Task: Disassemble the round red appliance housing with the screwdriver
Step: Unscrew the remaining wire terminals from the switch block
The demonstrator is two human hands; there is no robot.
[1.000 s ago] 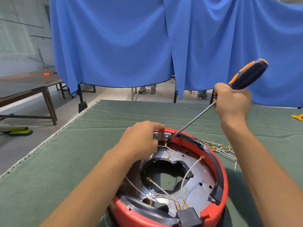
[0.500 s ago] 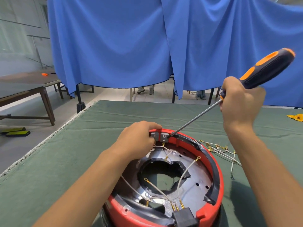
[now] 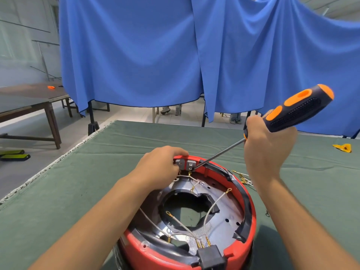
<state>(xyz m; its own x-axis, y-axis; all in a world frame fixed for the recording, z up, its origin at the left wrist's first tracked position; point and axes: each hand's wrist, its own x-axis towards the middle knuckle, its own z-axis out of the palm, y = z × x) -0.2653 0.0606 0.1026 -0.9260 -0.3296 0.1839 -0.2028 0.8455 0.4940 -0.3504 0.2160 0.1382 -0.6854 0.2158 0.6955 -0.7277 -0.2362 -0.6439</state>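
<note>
The round red appliance housing [image 3: 251,207] lies open side up on the green table, showing a metal plate, loose white wires and a black plug block at the near rim. My left hand [image 3: 158,168] grips the far rim beside two small grey terminal blocks [image 3: 185,164]. My right hand [image 3: 268,145] holds the black and orange screwdriver [image 3: 298,109] by its handle. The long shaft slants down to the left, and its tip sits at the right terminal block on the rim.
The green cloth table [image 3: 87,182] ends at a frayed left edge. A bundle of removed wires [image 3: 243,178] lies right of the housing. A yellow piece [image 3: 342,147] lies far right. Blue curtains hang behind, and a wooden table [image 3: 29,98] stands at left.
My right hand has raised the screwdriver handle higher and farther right while the tip stays at the terminal block. My left hand keeps its hold on the rim.
</note>
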